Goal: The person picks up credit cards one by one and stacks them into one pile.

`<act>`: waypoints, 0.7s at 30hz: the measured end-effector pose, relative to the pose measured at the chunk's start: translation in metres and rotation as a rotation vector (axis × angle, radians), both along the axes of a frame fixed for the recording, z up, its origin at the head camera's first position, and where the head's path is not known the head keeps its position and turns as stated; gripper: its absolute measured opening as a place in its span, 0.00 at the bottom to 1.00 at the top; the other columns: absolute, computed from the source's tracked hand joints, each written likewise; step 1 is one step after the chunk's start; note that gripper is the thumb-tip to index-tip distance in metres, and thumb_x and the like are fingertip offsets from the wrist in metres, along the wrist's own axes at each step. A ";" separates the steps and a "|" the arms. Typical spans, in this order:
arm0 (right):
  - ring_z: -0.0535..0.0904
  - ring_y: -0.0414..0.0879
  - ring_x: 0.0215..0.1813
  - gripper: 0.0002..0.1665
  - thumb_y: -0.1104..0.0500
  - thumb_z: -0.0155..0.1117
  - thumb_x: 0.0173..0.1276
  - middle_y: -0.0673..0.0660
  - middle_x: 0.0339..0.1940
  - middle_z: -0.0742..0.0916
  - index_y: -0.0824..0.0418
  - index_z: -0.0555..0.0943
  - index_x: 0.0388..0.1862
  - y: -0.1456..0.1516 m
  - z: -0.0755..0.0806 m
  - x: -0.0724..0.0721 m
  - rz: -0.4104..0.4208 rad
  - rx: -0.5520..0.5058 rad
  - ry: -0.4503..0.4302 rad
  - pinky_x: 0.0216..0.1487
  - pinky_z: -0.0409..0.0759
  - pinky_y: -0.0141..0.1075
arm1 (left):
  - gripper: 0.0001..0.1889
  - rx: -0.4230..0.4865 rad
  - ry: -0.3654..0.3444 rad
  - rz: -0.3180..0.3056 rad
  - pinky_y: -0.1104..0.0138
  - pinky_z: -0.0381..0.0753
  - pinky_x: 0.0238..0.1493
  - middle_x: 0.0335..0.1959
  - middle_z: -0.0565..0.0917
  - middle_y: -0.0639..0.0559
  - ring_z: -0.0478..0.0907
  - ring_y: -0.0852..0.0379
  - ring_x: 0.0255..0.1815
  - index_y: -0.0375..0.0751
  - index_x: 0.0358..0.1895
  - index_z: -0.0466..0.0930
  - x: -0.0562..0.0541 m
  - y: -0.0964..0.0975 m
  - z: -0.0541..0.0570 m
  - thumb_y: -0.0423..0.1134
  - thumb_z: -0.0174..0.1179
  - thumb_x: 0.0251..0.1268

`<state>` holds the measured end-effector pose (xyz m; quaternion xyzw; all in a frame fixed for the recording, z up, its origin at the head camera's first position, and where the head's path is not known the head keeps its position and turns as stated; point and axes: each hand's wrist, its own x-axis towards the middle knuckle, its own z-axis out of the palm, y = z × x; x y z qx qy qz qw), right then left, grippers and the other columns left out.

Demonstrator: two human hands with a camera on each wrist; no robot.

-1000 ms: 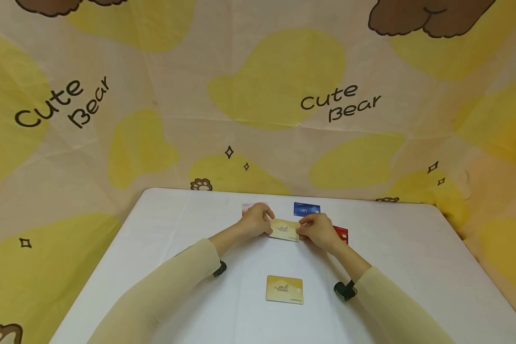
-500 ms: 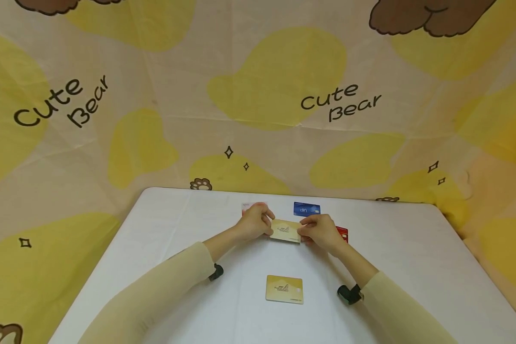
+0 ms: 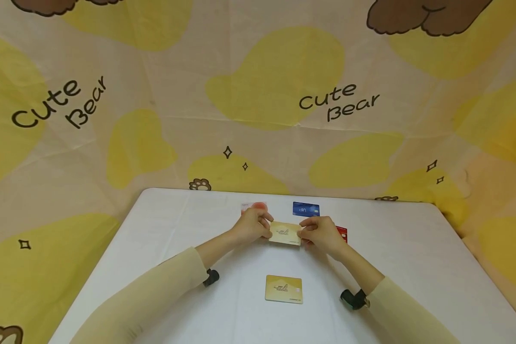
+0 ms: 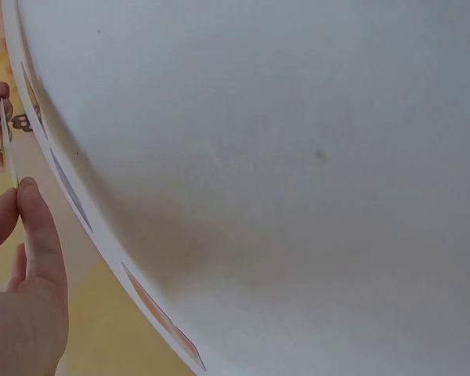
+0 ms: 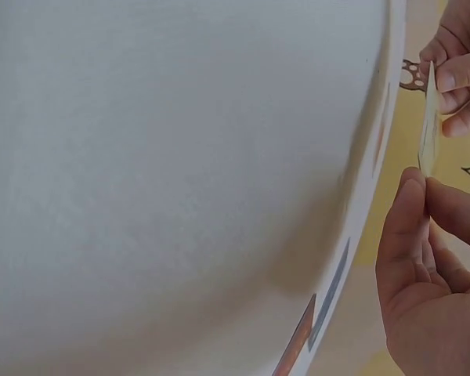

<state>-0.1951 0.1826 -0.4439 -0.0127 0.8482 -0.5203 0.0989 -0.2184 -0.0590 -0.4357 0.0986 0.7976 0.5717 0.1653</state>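
One printed gold card (image 3: 279, 233), ends pinched by my left hand (image 3: 249, 226) and right hand (image 3: 324, 235); second gold card (image 3: 284, 289), nearer me.

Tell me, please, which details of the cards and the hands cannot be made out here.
- Pale pink card: head view, lower part hidden by the left hand.
- Red card: head view, mostly hidden behind the right hand.
- Held gold card: fine print too small in head view; nearly edge-on in both wrist views.
- Left hand: left wrist view, cut off by the left edge.
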 end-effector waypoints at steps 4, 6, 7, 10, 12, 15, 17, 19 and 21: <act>0.84 0.47 0.30 0.15 0.68 0.72 0.69 0.58 0.32 0.89 0.72 0.84 0.52 0.000 0.001 0.003 0.006 0.006 0.000 0.36 0.88 0.40 | 0.18 0.011 -0.017 0.008 0.65 0.88 0.34 0.28 0.80 0.48 0.79 0.58 0.26 0.26 0.48 0.82 0.006 -0.002 0.002 0.16 0.70 0.52; 0.84 0.47 0.30 0.15 0.68 0.72 0.68 0.57 0.32 0.89 0.72 0.84 0.52 0.000 0.002 0.005 0.007 0.006 0.000 0.36 0.88 0.40 | 0.19 0.017 -0.024 0.016 0.65 0.88 0.34 0.27 0.80 0.48 0.79 0.58 0.25 0.27 0.49 0.82 0.009 -0.003 0.003 0.16 0.70 0.52; 0.84 0.47 0.30 0.15 0.68 0.72 0.68 0.57 0.32 0.89 0.72 0.84 0.52 0.000 0.003 0.006 0.008 0.007 0.002 0.36 0.88 0.41 | 0.19 0.018 -0.027 0.018 0.66 0.88 0.34 0.27 0.81 0.48 0.80 0.58 0.25 0.27 0.49 0.82 0.011 -0.003 0.003 0.17 0.70 0.52; 0.84 0.47 0.30 0.15 0.68 0.72 0.68 0.57 0.31 0.89 0.72 0.84 0.52 0.001 0.003 0.009 0.009 0.006 0.006 0.35 0.88 0.40 | 0.19 0.017 -0.031 0.021 0.66 0.88 0.34 0.26 0.82 0.47 0.80 0.57 0.24 0.27 0.50 0.82 0.014 -0.003 0.002 0.17 0.71 0.53; 0.84 0.47 0.30 0.15 0.68 0.73 0.68 0.58 0.31 0.89 0.72 0.84 0.52 0.002 0.003 0.011 0.009 0.003 0.007 0.35 0.88 0.40 | 0.19 0.014 -0.032 0.022 0.65 0.88 0.34 0.26 0.82 0.47 0.81 0.57 0.24 0.27 0.50 0.82 0.015 -0.003 0.001 0.17 0.71 0.53; 0.84 0.47 0.30 0.15 0.68 0.73 0.67 0.58 0.31 0.89 0.72 0.84 0.51 0.003 0.004 0.014 0.014 -0.001 0.012 0.35 0.88 0.39 | 0.19 0.016 -0.030 0.021 0.65 0.88 0.34 0.27 0.82 0.47 0.81 0.57 0.24 0.28 0.50 0.83 0.017 -0.003 0.000 0.18 0.72 0.53; 0.84 0.47 0.30 0.15 0.68 0.73 0.67 0.58 0.31 0.89 0.72 0.84 0.51 0.003 0.005 0.016 0.017 -0.004 0.014 0.35 0.88 0.39 | 0.19 0.016 -0.023 0.014 0.66 0.88 0.34 0.26 0.83 0.47 0.81 0.57 0.24 0.28 0.50 0.83 0.019 -0.003 0.000 0.18 0.72 0.53; 0.84 0.47 0.30 0.16 0.68 0.74 0.66 0.57 0.31 0.88 0.72 0.84 0.51 0.003 0.006 0.018 0.021 -0.004 0.015 0.35 0.88 0.39 | 0.20 0.023 -0.017 0.007 0.66 0.88 0.34 0.26 0.83 0.47 0.81 0.57 0.24 0.28 0.50 0.82 0.020 -0.004 0.001 0.18 0.72 0.52; 0.84 0.47 0.29 0.17 0.69 0.74 0.66 0.57 0.30 0.88 0.72 0.84 0.52 0.003 0.007 0.020 0.027 -0.006 0.015 0.35 0.88 0.39 | 0.19 0.025 -0.014 0.001 0.66 0.87 0.34 0.26 0.82 0.48 0.81 0.58 0.24 0.27 0.50 0.82 0.022 -0.005 0.000 0.18 0.71 0.52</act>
